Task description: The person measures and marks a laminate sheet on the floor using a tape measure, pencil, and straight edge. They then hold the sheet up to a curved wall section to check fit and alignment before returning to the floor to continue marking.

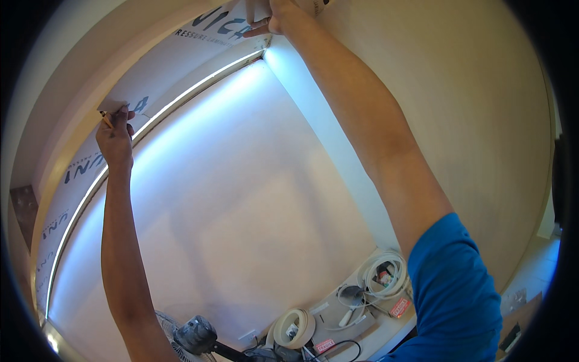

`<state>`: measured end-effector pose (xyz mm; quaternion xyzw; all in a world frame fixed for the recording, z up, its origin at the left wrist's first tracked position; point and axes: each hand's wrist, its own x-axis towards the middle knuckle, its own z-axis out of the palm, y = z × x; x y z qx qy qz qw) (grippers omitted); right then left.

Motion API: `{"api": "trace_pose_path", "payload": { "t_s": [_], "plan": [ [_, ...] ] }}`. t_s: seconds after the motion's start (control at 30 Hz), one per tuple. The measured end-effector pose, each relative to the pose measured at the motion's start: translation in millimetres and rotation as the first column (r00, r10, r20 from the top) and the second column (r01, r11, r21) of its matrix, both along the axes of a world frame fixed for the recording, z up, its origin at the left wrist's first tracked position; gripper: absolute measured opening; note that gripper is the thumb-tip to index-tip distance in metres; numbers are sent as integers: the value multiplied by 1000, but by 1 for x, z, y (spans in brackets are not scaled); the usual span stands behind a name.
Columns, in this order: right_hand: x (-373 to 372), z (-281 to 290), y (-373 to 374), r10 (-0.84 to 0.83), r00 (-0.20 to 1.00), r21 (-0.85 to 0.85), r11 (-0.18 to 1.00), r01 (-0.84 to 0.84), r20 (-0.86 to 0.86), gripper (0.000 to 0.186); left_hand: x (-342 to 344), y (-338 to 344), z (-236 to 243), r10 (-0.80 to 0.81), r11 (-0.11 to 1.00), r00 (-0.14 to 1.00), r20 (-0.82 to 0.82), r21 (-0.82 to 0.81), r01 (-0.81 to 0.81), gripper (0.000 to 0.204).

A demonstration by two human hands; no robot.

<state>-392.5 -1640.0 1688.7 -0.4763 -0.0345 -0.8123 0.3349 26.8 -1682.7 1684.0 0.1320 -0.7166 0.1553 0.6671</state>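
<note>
My left hand [117, 136] is raised at the upper left, fingers curled round a slim yellow pencil-like tool [106, 119], its fingertips touching the printed white laminate sheet [175, 66] overhead. My right hand [265, 21] reaches the top of the view, partly cut off, with its fingers stretched out against the overhead sheet near the corner of the recess. A glowing LED strip [205, 78] runs along the edge just below the sheet, lighting the pale back panel [253, 175].
A plain side panel [476, 120] fills the right. Along the bottom are a black fan [196, 335], a tape roll [292, 329], coiled white tubing [380, 259], cables and cardboard pieces [344, 311]. A curved-looking pale frame edge [60, 108] borders the left.
</note>
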Motion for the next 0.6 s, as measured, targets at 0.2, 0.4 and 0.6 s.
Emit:
{"api": "trace_pose_path", "payload": {
  "t_s": [0.2,0.4,0.6],
  "plan": [
    [-7,1,-6,-35,998,35,999,33,48,103,6,-8,13,-111,987,991,77,-108,119,14],
    [2,-9,-4,-30,997,54,998,26,73,104,-3,27,9,383,873,923,-27,-316,-372,20],
    [18,-15,-11,-37,994,-7,999,38,103,107,14,46,19,400,905,911,96,-195,-377,21]
  ]
}}
